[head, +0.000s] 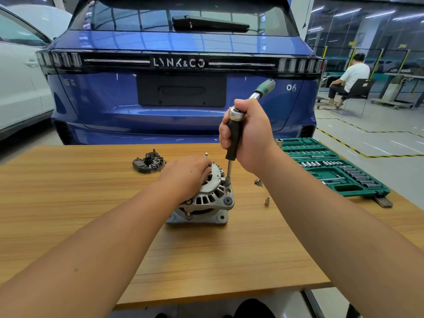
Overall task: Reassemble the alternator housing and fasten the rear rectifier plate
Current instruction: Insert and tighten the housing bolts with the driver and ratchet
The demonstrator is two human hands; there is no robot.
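- Your right hand [249,136] is wrapped in a fist round the black grip of the driver [233,143], fingers curled on the side toward you, thumb up by the chrome ratchet head [236,113] at its top.
- A ratchet handle [263,88] with a green grip slants up and away from that head, past your knuckles.
- The driver stands nearly upright, tilted slightly, and its steel shaft [229,172] runs down to a socket seated on the far right edge of the alternator [204,203].
- Your right wrist is bent, with the forearm coming in from the lower right, well above the table [68,203].
- Your left hand [188,174] lies palm down on top of the alternator, fingers curved over the rear rectifier plate [215,177] and pressing on it; I cannot tell whether the fingertips pinch anything.
- The alternator sits on its broad flange on the table, right in front of you.
- 1 small bolt [206,154] stands just beyond the alternator, by your left fingertips.
- A black cover part [148,162] lies to the alternator's far left.
- A few loose screws [258,182] lie to the alternator's right, and 1 loose socket [266,201] stands nearer you on that side.
- An open green socket case [332,171] lies well to the alternator's right at the table's edge.
- A blue car [183,88] stands beyond the alternator, past the table's far edge.
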